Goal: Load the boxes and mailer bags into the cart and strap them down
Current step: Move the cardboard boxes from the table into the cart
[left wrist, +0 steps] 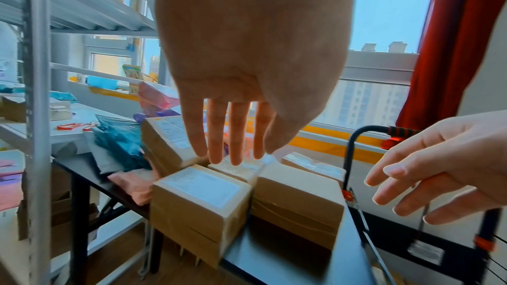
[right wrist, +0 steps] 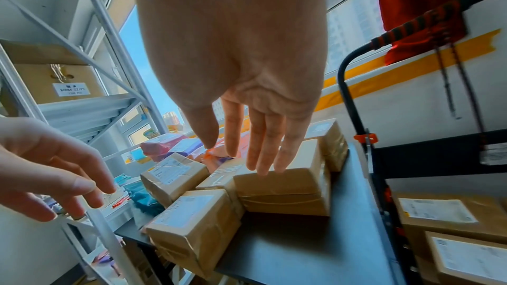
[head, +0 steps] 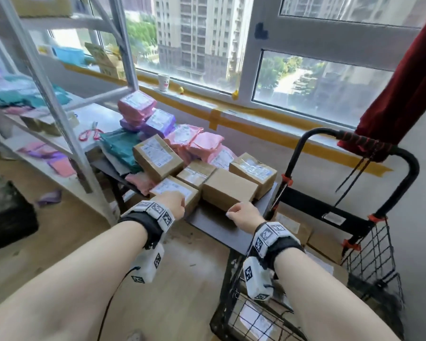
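Left hand (head: 173, 202) hovering, fingers straight and spread, over the near labelled box (head: 175, 193) on the dark counter (head: 221, 230). Right hand (head: 244, 214) also hanging open, gripping nothing, at the near edge of the plain box (head: 229, 189). Mailer bags (head: 197, 141) lying piled at the far left. Cart (head: 369, 244) standing right of the counter, boxes already lying inside.

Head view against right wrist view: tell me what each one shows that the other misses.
Only the head view shows the white paper cup on the windowsill and the black wire-mesh cart basket.
Only the right wrist view shows the large labelled cardboard carton on the grey metal shelf.
Both show the plain brown cardboard box, with both hands open above the boxes.
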Demonstrator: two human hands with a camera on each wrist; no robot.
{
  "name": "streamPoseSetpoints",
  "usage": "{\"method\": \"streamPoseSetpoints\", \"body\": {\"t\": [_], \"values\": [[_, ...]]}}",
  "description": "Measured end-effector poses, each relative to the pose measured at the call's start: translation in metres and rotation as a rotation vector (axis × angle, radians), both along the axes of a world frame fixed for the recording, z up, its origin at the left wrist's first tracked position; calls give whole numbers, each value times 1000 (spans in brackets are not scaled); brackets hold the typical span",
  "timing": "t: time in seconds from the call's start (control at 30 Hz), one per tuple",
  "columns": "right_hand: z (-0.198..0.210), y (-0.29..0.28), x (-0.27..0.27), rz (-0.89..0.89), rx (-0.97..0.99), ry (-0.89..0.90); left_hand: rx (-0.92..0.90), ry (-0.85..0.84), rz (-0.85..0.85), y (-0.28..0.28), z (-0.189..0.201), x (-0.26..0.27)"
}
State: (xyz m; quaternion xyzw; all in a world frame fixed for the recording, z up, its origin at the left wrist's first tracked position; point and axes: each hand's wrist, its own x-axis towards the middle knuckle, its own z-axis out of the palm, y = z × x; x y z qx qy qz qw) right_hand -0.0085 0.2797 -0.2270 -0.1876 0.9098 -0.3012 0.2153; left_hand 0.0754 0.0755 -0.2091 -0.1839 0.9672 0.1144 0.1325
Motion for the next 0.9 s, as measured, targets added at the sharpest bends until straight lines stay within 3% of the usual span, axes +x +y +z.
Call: {"method": "streamPoseSetpoints", "body": {"t": [0.27, 0.5, 0.67, 0.77, 0.9], "values": [[-12, -160, -42, -8, 22, -55, -21, 1, 25, -171, 8, -41], [-32, -261, -76, -189, 4, -172, 53, 41, 5, -289, -2, -99], [-54, -302, -96, -373, 14, -202, 203, 87, 29, -327, -28, -142], [-73, -315, -103, -454, 73, -234, 325, 89, 73, -333, -45, -160], [-104, -324, -116, -531, 13, -293, 484, 124, 151, -334, -59, -169]]}}
